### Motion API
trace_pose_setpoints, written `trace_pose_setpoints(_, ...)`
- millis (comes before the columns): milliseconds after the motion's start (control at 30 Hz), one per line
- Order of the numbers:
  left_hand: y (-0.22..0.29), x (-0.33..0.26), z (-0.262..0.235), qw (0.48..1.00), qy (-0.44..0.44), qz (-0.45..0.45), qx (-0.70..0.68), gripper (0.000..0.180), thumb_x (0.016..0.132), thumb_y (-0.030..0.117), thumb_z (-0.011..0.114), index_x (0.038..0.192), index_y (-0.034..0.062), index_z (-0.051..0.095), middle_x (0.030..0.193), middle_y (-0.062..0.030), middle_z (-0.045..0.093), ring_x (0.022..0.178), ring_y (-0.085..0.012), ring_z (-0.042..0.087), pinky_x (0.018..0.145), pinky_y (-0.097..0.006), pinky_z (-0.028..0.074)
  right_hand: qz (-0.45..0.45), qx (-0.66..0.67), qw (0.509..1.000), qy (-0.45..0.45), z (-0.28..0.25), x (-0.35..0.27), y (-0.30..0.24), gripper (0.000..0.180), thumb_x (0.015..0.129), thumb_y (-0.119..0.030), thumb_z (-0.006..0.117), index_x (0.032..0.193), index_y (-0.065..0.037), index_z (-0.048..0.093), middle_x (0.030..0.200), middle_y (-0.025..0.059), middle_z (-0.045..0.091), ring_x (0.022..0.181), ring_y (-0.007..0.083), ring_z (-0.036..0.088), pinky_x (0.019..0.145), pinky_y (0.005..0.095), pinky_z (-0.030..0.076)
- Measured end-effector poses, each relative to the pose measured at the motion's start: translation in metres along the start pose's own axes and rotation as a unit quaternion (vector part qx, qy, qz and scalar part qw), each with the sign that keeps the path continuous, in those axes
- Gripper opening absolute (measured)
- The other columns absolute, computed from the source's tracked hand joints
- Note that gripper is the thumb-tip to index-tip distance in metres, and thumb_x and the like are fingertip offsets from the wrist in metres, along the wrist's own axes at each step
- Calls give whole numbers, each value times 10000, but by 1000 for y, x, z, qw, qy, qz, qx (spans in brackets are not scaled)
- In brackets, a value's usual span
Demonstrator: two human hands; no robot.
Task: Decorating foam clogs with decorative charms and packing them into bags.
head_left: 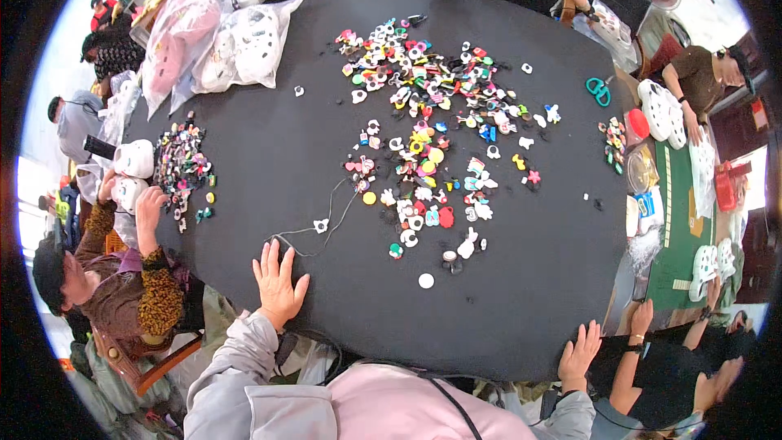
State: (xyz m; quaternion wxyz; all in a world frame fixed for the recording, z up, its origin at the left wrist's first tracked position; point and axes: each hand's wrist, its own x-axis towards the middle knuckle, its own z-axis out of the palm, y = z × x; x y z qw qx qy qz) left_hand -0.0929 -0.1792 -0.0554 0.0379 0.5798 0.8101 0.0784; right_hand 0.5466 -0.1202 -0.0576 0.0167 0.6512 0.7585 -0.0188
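My left hand [279, 287] lies flat on the near edge of the black table [505, 301], fingers spread, holding nothing. Just beyond its fingertips runs a thin grey cord [336, 232], looped on the tabletop beside a small white charm [321, 226]. At the near right edge rests my right hand [579, 356], palm down with fingers apart. Between and beyond the hands spreads a big loose heap of colourful shoe charms [423, 73]. Nearest to me are a white disc [426, 281], a dark-and-white charm [450, 259] and a white rabbit-shaped charm [467, 243].
At left a co-worker handles a white clog [130, 194] beside a second charm pile [183, 159]. Plastic bags of clogs [244, 45] fill the far left corner. Teal scissors [599, 90] lie far right. Other people work around the table, and white clogs [661, 114] sit at right.
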Motion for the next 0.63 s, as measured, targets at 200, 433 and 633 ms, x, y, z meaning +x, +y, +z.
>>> trace_pose_setpoints(200, -4, 4, -2, 999, -7, -15, -28, 632, 764, 329, 654, 1320, 94, 466, 1458, -192, 301, 1366, -398, 244, 1061, -616, 170, -13, -16, 1000, 9, 3, -3, 1, 508, 907, -212, 425, 1373, -23, 348, 1485, 224, 260, 1370, 433, 224, 1112, 537, 164)
trace_pose_setpoints(433, -10, -4, -1, 999, 33, -4, -23, 598, 765, 331, 666, 1285, 86, 502, 1435, -193, 341, 1353, -386, 279, 1056, -605, 204, 5, 40, 995, 87, 23, -2, 6, 461, 917, -183, 440, 1335, 11, 422, 1455, 202, 333, 1358, 382, 281, 1123, 475, 202)
trace_pose_setpoints(633, -32, -27, -2, 995, 91, 32, -27, 613, 785, 346, 676, 1305, 82, 485, 1406, -157, 424, 1332, -371, 345, 1061, -478, 284, -22, 71, 991, 113, 84, 5, 80, 470, 948, -226, 440, 1359, 0, 413, 1457, 164, 352, 1348, 313, 313, 1129, 405, 207)
